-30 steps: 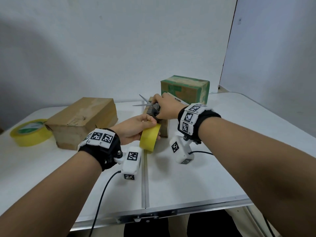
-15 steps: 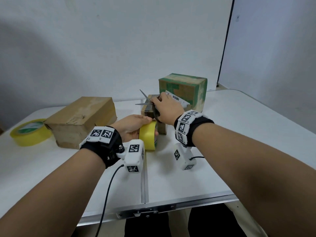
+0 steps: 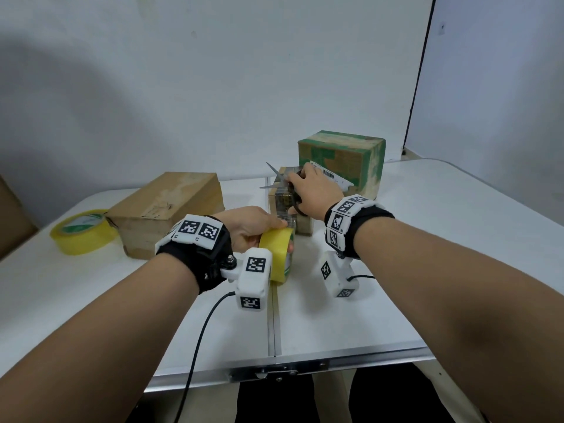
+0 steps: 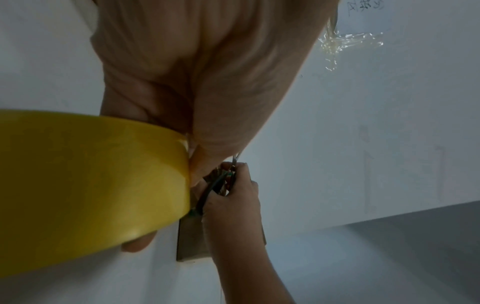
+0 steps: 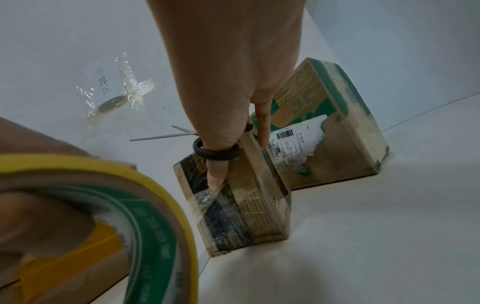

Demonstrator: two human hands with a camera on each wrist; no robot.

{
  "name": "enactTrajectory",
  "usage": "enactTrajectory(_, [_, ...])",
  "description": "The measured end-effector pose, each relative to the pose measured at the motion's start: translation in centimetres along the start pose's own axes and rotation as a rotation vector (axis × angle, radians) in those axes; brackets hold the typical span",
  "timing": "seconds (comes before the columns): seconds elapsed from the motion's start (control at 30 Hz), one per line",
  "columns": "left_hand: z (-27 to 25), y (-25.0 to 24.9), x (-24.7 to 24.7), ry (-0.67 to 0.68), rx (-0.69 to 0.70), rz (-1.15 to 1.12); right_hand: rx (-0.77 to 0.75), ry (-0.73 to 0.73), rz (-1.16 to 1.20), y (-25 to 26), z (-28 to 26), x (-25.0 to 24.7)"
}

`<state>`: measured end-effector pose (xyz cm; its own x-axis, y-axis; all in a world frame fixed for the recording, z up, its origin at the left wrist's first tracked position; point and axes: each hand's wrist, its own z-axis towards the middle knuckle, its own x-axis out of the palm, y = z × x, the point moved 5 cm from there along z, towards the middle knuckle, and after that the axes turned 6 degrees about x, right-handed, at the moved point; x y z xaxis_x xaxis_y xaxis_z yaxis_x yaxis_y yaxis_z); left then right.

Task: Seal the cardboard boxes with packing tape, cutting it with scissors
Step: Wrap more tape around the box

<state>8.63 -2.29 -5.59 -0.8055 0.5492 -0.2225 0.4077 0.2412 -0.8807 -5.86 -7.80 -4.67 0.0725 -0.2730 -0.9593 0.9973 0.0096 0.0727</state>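
**Three boxes, two tape rolls, one pair of scissors**

Three closed cardboard boxes are set on the white table [image 3: 457, 239]: a long brown box [image 3: 171, 209], a green-printed box [image 3: 341, 160], and a small taped box [image 3: 282, 209] in front of it. One yellow tape roll [image 3: 276, 257] is gripped upright by the left hand [image 3: 250, 228] just beside the small box. Scissors [image 3: 274, 181], blades apart, are held by the right hand [image 3: 311, 190], thumb through a handle loop, against the small box. A second tape roll [image 3: 82, 232] is laid flat at the left.

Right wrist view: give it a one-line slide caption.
Right hand holding open scissors atop a small taped box, left hand's yellow tape roll alongside.
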Motion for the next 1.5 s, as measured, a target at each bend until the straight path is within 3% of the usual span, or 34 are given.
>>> enactTrajectory(0.13, [-0.6, 0.1, 0.1, -0.022, -0.017, 0.036, 0.009, -0.013, -0.004, 0.2, -0.1, 0.1])
enactTrajectory(0.27, [0.6, 0.2, -1.0, -0.110, 0.071, 0.281, 0.009, -0.055, 0.008, -0.3, 0.0, 0.8])
enactTrajectory(0.4, [1.5, 1.0, -1.6, -0.110, 0.083, 0.168, -0.012, 0.047, 0.103, -0.9, 0.7, 0.6])
enactTrajectory(0.5, [1.9, 1.6, -1.4, -0.124, 0.094, 0.064, -0.008, 0.108, 0.337, -1.9, 1.1, -0.4])
enactTrajectory(0.63, [2.3, 1.8, -1.3, -0.196, 0.096, 0.021, 0.101, -0.012, 0.733, -4.0, 0.0, -2.0])
enactTrajectory(0.77, [2.3, 2.3, -1.5, -0.224, 0.075, -0.017, 0.144, 0.178, 1.140, -4.3, -1.7, -1.9])
enactTrajectory(0.9, [2.1, 2.4, -1.3, -0.235, 0.069, -0.023, 0.111, 0.619, 0.951, -4.7, -4.1, -1.1])
enactTrajectory(0.97, [2.0, 2.3, -1.2, -0.229, 0.066, -0.024, 0.172, 0.853, 0.882, -5.7, -5.2, 0.1])
enactTrajectory(1.07, [1.7, 2.4, -1.0, -0.225, 0.037, -0.045, 0.239, 1.041, 0.740, -7.6, -6.3, 2.1])
enactTrajectory(1.23, [1.4, 2.2, -0.9, -0.220, 0.031, -0.039, 0.329, 0.914, 0.604, -9.2, -5.9, 2.9])
enactTrajectory(1.5, [1.5, 2.4, -0.9, -0.202, 0.048, -0.058, 0.265, 0.894, 0.606, -6.5, -5.1, 3.1])
